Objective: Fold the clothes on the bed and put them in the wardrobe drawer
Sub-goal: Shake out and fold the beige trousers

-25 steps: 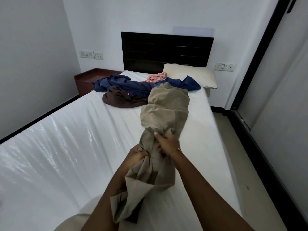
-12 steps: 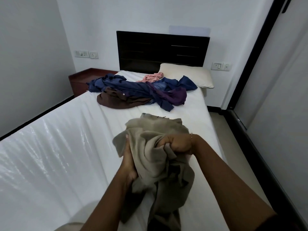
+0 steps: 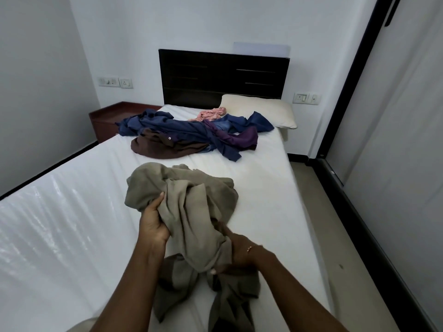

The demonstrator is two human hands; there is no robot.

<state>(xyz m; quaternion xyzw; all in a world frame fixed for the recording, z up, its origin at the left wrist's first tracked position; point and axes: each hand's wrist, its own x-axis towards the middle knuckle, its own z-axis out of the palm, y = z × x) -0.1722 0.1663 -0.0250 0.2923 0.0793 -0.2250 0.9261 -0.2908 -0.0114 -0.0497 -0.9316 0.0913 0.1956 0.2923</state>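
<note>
Left hand (image 3: 153,222) clutches upper bunch of crumpled beige-grey cloth garment (image 3: 189,212), likely hunting an edge. Garment heaped on near half of white-sheeted bed (image 3: 72,212). Right hand (image 3: 236,251) pinches lower fold, probably to shake flat. Blue-brown-purple clothes pile (image 3: 191,137) waits by headboard.

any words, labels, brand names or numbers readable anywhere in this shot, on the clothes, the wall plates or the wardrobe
None can be read.
Beige garment held in both hands: no print or tag showing.
Pile of clothes near the pillow: no legible label.
Switch plates on the wall and: any markings are too small to read.
Wardrobe door: plain, no text.
</note>
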